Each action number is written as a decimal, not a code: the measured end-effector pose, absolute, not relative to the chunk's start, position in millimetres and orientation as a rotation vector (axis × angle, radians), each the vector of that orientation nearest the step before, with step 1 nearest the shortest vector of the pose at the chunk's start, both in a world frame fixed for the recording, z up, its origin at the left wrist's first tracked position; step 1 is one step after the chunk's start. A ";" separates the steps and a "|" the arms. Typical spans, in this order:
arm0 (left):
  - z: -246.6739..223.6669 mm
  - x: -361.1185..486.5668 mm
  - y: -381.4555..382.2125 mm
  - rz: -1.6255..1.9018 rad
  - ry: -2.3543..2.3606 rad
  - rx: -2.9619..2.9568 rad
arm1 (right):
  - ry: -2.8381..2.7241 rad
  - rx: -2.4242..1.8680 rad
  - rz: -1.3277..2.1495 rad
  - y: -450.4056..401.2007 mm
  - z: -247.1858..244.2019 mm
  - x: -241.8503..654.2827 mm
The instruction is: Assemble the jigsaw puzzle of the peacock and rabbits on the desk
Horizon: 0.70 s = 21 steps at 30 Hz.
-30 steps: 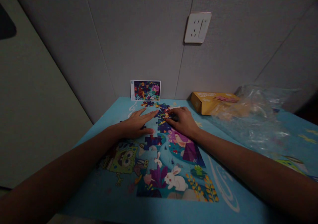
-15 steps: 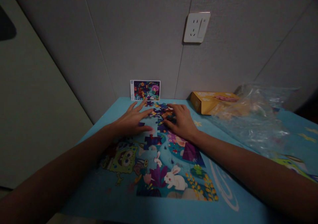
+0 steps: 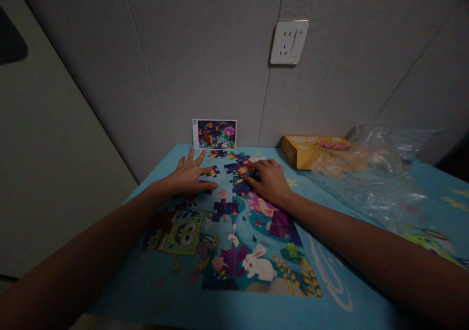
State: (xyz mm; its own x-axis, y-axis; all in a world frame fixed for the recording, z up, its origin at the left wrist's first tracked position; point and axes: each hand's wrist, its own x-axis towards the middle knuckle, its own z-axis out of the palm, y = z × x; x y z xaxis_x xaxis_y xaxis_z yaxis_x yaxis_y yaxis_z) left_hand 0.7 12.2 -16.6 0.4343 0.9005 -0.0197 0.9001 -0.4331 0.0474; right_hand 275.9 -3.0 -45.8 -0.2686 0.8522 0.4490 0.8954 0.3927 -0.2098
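My left hand (image 3: 187,177) lies with fingers spread on the left of the table, holding nothing. A loose puzzle piece (image 3: 213,171) is by its fingertips, and a dark one lies under its thumb. My right hand (image 3: 270,179) is curled at the upper part of the jigsaw, thumb and index finger around a puzzle piece (image 3: 244,170) with orange on it; the fingers partly hide it. Toward me spreads the joined jigsaw puzzle (image 3: 258,264), showing white rabbits, plants and a frog. More loose puzzle pieces (image 3: 219,154) lie beyond the hands.
A picture card (image 3: 214,134) of a colourful scene leans against the wall at the back. To the right are a yellow box (image 3: 311,152) and a crumpled clear plastic bag (image 3: 377,188). The blue table (image 3: 176,303) has printed cartoon figures. A socket (image 3: 289,42) is on the wall.
My left hand has moved left, away from the loose pieces in the middle, uncovering some of them. My right hand has shifted slightly and stays at the pieces.
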 end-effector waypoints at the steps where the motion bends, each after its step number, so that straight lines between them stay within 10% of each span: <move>1: -16.3 0.7 11.6 0.007 1.647 2.618 | -2.156 -1.490 -0.116 -1.9 -46.7 276.4; 13: -10.8 24.2 -9.0 0.156 1.051 2.925 | -2.169 -0.942 0.052 -9.6 -38.9 276.6; 21: -13.5 7.8 4.2 0.179 1.597 2.726 | -2.089 -1.434 -0.110 1.1 -50.2 277.6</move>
